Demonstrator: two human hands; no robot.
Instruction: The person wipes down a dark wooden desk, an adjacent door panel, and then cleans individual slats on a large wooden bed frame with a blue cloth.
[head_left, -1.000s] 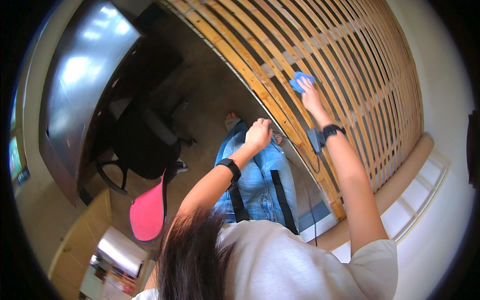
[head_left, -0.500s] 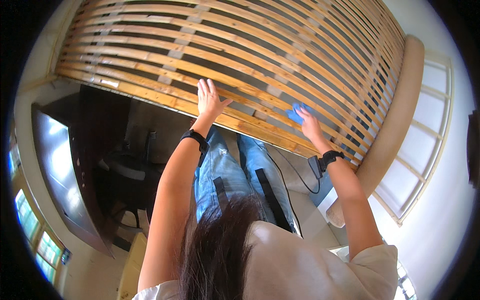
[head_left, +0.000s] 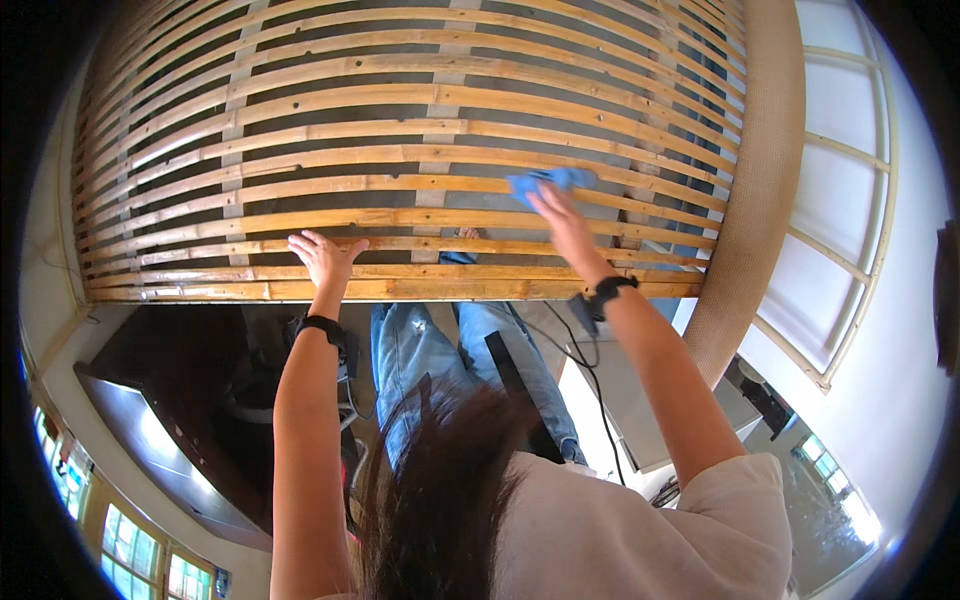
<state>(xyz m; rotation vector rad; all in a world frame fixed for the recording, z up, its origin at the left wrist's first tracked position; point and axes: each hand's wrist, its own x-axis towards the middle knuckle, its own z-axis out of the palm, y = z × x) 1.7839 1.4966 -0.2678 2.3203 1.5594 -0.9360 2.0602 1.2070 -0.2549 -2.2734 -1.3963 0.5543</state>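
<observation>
A person reached both arms out over a big wooden frame made of long yellow-brown slats. The left hand was on the slats close to the near edge. Its grip was wide, with the thumb out to one side and the fingers spread and pointing away from the person. The right hand was farther to the right and a bit farther out. Its grip was closed on a blue cloth, with the fingers on the near side of it. The cloth was bunched up over the slats, right of the middle, a few slats in from the near edge. It was blurry, so one could not tell how hard it pressed on the wood. The two hands were well apart. A black band was around the left wrist, and another dark strap was around the right wrist. The person's blue jeans showed below the near edge, and a foot peeked through a gap between the slats. A long tan roll ran along the right side of the frame, next to a white wall. A black cord hung down near the right arm. A shiny dark board was at the lower left.
</observation>
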